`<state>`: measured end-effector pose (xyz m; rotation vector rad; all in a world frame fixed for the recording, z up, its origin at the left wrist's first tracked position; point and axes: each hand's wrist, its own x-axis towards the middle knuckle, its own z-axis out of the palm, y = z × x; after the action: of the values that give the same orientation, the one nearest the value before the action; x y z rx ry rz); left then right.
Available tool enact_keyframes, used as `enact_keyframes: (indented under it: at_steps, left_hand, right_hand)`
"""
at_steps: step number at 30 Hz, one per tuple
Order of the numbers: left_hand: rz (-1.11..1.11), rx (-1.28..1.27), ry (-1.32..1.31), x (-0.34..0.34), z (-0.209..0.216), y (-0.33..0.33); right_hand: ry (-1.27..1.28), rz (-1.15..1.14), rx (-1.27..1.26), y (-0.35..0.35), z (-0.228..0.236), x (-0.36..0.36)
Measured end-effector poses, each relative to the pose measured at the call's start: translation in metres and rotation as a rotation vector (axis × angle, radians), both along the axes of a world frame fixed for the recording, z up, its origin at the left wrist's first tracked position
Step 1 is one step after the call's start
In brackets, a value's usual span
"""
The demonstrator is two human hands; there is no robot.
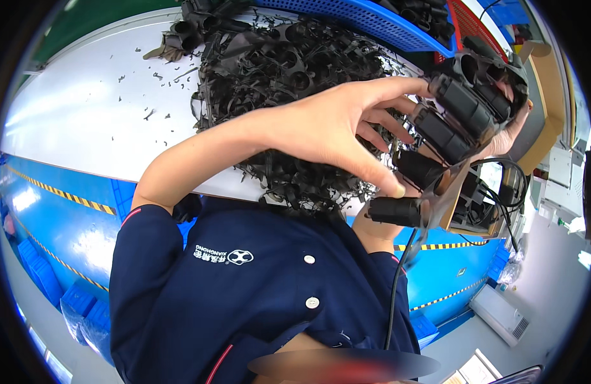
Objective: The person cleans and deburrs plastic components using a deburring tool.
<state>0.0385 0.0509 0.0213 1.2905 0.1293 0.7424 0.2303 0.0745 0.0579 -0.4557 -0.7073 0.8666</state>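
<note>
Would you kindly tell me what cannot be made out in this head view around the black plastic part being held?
- Right hand: mostly hidden behind the black moulded part.
- Left hand: palm side turned away; grip unclear.
- Scrap pile: single pieces too tangled to tell apart.
- Blue crate: cut off by the top rim.

A black moulded part (458, 118), a row of stubby cylindrical sockets joined by thin flash, is held up close to the camera, tilted so the row runs from upper right to lower left. Its lowest socket (near the bottom of the row) lies almost level, with thin translucent flash hanging beside it. The surfaces are matte black and ribbed.
</note>
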Motion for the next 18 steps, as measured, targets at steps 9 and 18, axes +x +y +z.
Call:
enact_keyframes:
  at_steps: [9, 18]
  left_hand:
    - [0.464, 0.373, 0.106, 0.004, -0.008, -0.031]
    - [0.151, -0.381, 0.048, 0.009, -0.014, -0.035]
  right_hand:
    - [-0.205, -0.6, -0.092, 0.013, 0.0, -0.016]
    - [0.172, -0.253, -0.063, 0.019, -0.007, 0.026]
